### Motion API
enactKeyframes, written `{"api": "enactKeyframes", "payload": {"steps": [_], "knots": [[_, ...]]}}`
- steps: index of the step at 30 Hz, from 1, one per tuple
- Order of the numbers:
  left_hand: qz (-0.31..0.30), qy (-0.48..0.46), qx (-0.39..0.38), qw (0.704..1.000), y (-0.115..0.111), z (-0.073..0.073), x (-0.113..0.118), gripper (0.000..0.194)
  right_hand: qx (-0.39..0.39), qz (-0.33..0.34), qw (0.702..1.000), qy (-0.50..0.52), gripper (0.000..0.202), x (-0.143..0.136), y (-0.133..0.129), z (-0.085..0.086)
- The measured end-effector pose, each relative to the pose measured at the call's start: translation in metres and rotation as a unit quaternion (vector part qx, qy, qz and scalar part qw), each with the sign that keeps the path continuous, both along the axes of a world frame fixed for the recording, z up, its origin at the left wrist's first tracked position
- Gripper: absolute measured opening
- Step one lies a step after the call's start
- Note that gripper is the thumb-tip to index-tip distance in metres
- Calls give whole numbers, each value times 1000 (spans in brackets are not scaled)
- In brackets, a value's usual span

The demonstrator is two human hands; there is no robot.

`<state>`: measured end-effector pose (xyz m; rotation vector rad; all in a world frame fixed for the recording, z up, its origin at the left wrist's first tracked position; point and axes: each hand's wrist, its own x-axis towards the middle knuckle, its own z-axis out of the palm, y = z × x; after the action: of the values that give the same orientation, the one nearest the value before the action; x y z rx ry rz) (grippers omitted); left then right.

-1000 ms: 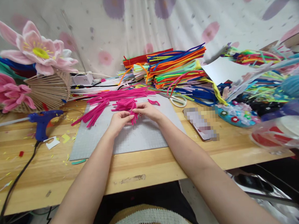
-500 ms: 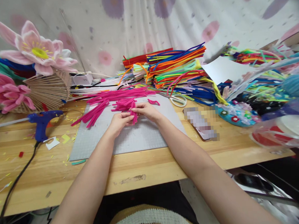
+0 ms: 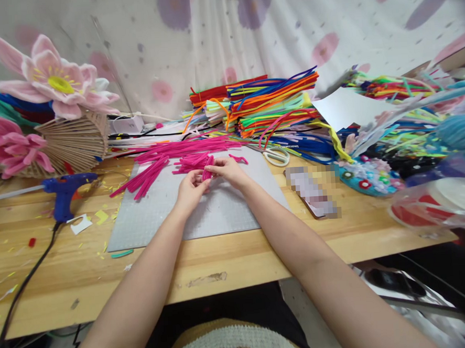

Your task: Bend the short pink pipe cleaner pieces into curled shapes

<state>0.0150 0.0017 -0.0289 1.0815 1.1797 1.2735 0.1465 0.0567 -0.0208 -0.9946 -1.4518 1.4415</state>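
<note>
Between my fingertips is a small bunch of short magenta pipe cleaners [image 3: 207, 172], held above the grey cutting mat [image 3: 227, 216]. My left hand [image 3: 192, 187] pinches it from the left, thumb and fingers closed round its lower part. On the other side my right hand [image 3: 227, 172] grips it near the top, fingers bent inward. Just behind lies a pile of cut magenta pieces [image 3: 188, 163]. Longer magenta pipe cleaners [image 3: 148, 176] fan out to the left, and more long ones [image 3: 183, 146] run across the mat's far edge. A single bent piece [image 3: 238, 158] rests beyond my right hand.
White-handled scissors [image 3: 276, 157] and a phone [image 3: 311, 193] lie on the right. To the left sits a blue glue gun [image 3: 65, 194] with a cord, among scraps. Bundles of coloured pipe cleaners [image 3: 275, 98] are stacked at the back. A fluffy pink flower [image 3: 59, 79] stands back left.
My left hand has shifted slightly up and right, its fingers curling closer round the magenta bunch. The bunch's lower ends show less below the fingers. My right hand stays nearly in place.
</note>
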Motion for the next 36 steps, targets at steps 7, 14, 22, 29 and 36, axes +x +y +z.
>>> {"api": "enactKeyframes", "payload": {"steps": [7, 14, 22, 29, 36], "knots": [[19, 7, -14, 1000, 1, -3, -2, 34, -6, 1, 1000, 13, 24, 2, 1, -1], [36, 267, 80, 960, 1, -6, -8, 14, 6, 13, 1000, 7, 27, 3, 1, -2], [13, 380, 126, 916, 1, -3, -11, 15, -26, 52, 998, 10, 36, 4, 0, -3], [-47, 382, 197, 902, 6, -5, -22, 16, 6, 71, 997, -37, 38, 5, 0, -1], [-85, 308, 227, 920, 9, -1, -27, 10, -21, 134, 991, -9, 40, 5, -4, 0]]}}
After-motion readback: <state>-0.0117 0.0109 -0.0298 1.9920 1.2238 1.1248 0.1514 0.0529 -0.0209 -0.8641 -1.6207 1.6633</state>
